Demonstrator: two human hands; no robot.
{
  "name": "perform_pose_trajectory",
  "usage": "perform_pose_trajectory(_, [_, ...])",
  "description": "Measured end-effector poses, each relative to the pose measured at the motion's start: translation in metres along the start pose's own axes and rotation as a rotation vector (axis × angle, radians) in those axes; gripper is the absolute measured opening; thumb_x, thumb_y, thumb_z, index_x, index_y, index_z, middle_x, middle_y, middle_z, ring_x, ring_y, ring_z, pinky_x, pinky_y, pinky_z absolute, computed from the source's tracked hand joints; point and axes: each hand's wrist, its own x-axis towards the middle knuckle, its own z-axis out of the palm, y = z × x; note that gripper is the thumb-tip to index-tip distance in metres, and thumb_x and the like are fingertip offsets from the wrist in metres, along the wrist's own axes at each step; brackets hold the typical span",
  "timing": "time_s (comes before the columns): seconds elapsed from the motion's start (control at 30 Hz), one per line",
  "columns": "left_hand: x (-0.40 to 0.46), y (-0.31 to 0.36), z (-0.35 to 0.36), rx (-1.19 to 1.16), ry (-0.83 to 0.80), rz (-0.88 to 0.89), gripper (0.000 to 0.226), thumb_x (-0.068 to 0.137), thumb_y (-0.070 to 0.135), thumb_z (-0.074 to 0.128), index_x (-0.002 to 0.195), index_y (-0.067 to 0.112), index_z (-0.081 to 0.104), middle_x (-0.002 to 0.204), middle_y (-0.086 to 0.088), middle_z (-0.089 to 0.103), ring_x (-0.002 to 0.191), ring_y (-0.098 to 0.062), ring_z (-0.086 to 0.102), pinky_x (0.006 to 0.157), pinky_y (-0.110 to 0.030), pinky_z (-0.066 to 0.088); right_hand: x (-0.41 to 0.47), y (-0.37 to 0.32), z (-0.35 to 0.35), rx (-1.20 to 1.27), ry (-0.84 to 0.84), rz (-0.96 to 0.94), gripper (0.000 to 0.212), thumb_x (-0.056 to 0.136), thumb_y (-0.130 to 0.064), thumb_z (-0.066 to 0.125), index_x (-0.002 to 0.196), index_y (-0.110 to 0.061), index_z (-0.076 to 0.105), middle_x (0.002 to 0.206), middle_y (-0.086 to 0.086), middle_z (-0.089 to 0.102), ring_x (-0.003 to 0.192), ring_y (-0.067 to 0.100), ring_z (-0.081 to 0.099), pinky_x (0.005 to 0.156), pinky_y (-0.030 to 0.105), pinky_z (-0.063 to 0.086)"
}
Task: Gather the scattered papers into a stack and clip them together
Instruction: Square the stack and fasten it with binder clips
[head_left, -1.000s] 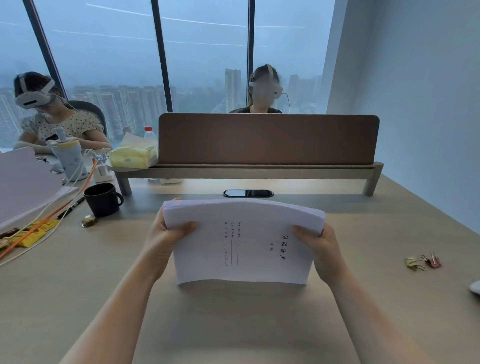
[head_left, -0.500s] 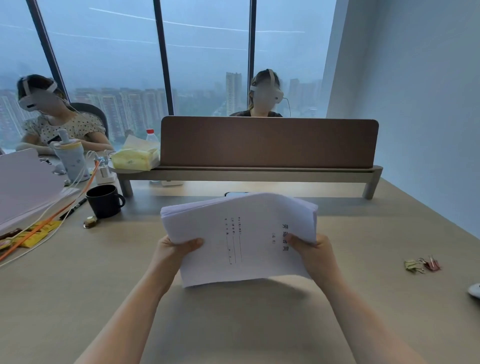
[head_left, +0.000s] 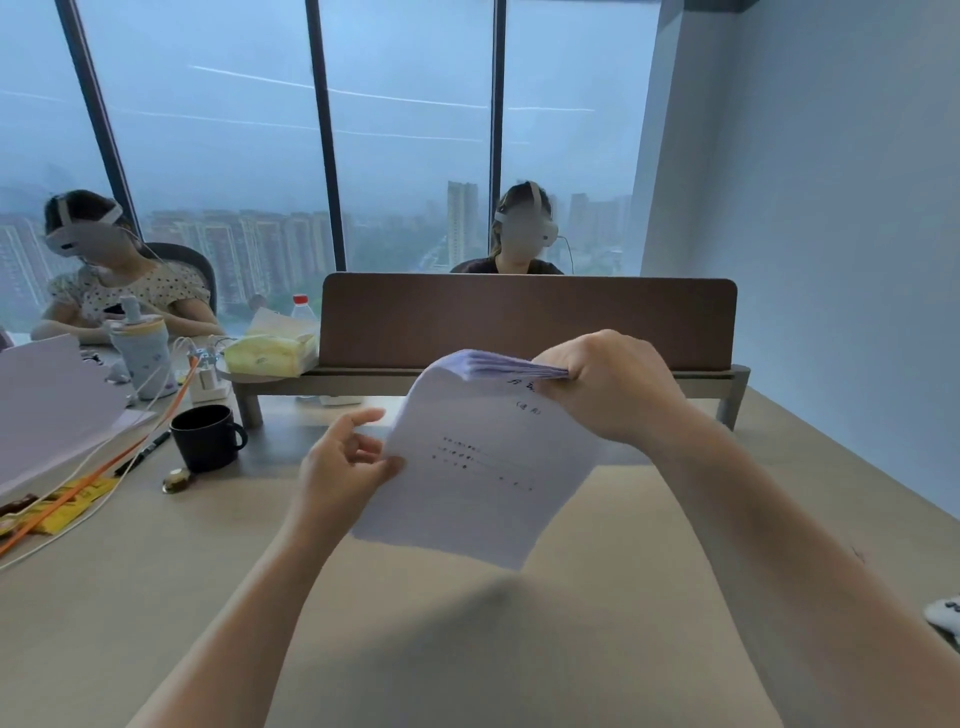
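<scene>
Two bare hands hold one stack of papers (head_left: 483, 462) in the air above a pale wooden surface (head_left: 156, 597), in the middle of the frame. The right hand (head_left: 613, 387) is raised toward the upper right of the stack, its fingers (head_left: 558, 376) curled tightly around the top corner so that the sheet edges fan slightly where they are pinched. From that corner the stack hangs down and toward the lower left, its long axis slanting from upper right to lower middle, with the printed top sheet facing the camera. The left hand (head_left: 343, 462) sits at the stack's left edge, about halfway down; its thumb presses that edge while the other fingers are loosely spread and relaxed beside it, not wrapped around the paper. The lower edge of the stack is free, clear of the surface. No clip can be seen anywhere in the frame, so the clipping step appears not yet begun. Judging from this, the right hand carries the weight and the left hand is the nearer one to square the loose lower edge. At the left stand a black mug (head_left: 205, 439) and a pile of other paper (head_left: 52, 400).
</scene>
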Motion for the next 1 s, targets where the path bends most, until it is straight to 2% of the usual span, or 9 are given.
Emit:
perform_pose_trajectory(0.07, [-0.002,0.013,0.007,-0.093,-0.102,-0.013,0.050,0.060,0.019,0.083,0.100,0.042,0.065,0.085,-0.010,0.073,0.080,-0.027,0.069,0.076,-0.040,0.057,0.007,-0.014,-0.008,-0.106,-0.039,-0.117,0.018,0.086,-0.024,0.052,0.071,-0.016,0.059,0.062,-0.002,0.055,0.067,0.024,0.052,0.059,0.032,0.042])
perform_pose_trajectory(0.23, [-0.014,0.021,0.028,-0.330,-0.164,-0.162,0.043,0.041,0.034,0.087,0.075,0.009,0.076,0.083,-0.012,0.074,0.073,-0.026,0.067,0.077,-0.050,0.056,0.012,-0.035,-0.011,-0.190,-0.077,-0.224,0.025,0.083,-0.021,0.052,0.059,-0.021,0.051,0.057,-0.004,0.051,0.069,0.023,0.053,0.050,0.027,0.032])
perform_pose_trajectory(0.3, [-0.022,0.013,0.030,-0.396,-0.165,-0.171,0.044,0.040,0.036,0.091,0.073,0.010,0.077,0.081,-0.010,0.074,0.071,-0.024,0.068,0.072,-0.044,0.057,0.009,-0.035,-0.010,-0.170,-0.062,-0.216,0.011,0.086,-0.028,0.055,0.080,-0.033,0.064,0.066,-0.008,0.057,0.079,0.021,0.058,0.058,0.030,0.037])
perform_pose_trajectory(0.37, [-0.031,0.003,0.032,-0.449,-0.172,-0.194,0.050,0.037,0.040,0.094,0.075,0.012,0.078,0.083,-0.010,0.076,0.071,-0.022,0.070,0.067,-0.037,0.057,0.005,-0.025,-0.002,-0.119,0.043,-0.140,0.030,0.087,-0.037,0.058,0.117,-0.042,0.058,0.085,-0.011,0.066,0.089,0.019,0.062,0.069,0.032,0.043])
perform_pose_trajectory(0.5, [-0.042,-0.014,0.036,-0.503,-0.115,-0.250,0.054,0.033,0.040,0.094,0.075,0.010,0.078,0.083,-0.012,0.076,0.070,-0.023,0.071,0.063,-0.035,0.058,-0.008,0.012,0.032,0.316,0.317,0.172,0.062,0.080,-0.048,0.071,0.135,-0.047,0.042,0.094,-0.016,0.064,0.087,0.009,0.062,0.075,0.030,0.046])
perform_pose_trajectory(0.6, [-0.045,-0.017,0.038,-0.539,-0.069,-0.281,0.029,0.046,0.021,0.089,0.069,0.010,0.077,0.078,-0.011,0.075,0.065,-0.023,0.069,0.060,-0.034,0.058,-0.021,0.036,0.068,0.895,0.287,0.396,0.078,0.071,-0.053,0.078,0.138,-0.034,0.042,0.100,-0.003,0.070,0.089,0.013,0.069,0.078,0.033,0.054])
perform_pose_trajectory(0.77, [-0.047,-0.011,0.049,-0.521,-0.041,-0.263,0.015,0.062,-0.001,0.082,0.070,0.008,0.073,0.071,-0.005,0.074,0.059,-0.017,0.067,0.056,-0.029,0.057,-0.052,0.038,0.116,1.373,0.118,0.538,0.041,0.079,-0.036,0.077,0.106,-0.006,0.069,0.100,0.010,0.075,0.081,0.019,0.067,0.071,0.034,0.051])
perform_pose_trajectory(0.87, [-0.049,-0.011,0.058,-0.460,0.022,-0.240,0.013,0.073,0.000,0.078,0.070,0.011,0.071,0.066,0.003,0.073,0.056,-0.011,0.064,0.055,-0.026,0.053,-0.057,0.027,0.129,1.437,0.309,0.574,0.015,0.083,-0.019,0.072,0.079,-0.004,0.070,0.080,0.007,0.071,0.070,0.016,0.060,0.064,0.030,0.047])
perform_pose_trajectory(1.0, [-0.048,-0.004,0.068,-0.369,0.161,-0.190,0.015,0.077,0.012,0.078,0.071,0.004,0.068,0.065,0.001,0.068,0.059,-0.015,0.056,0.057,-0.030,0.046,-0.053,0.004,0.122,1.324,0.497,0.534,0.025,0.090,-0.014,0.067,0.066,-0.008,0.062,0.062,-0.007,0.059,0.055,0.008,0.048,0.052,0.022,0.039])
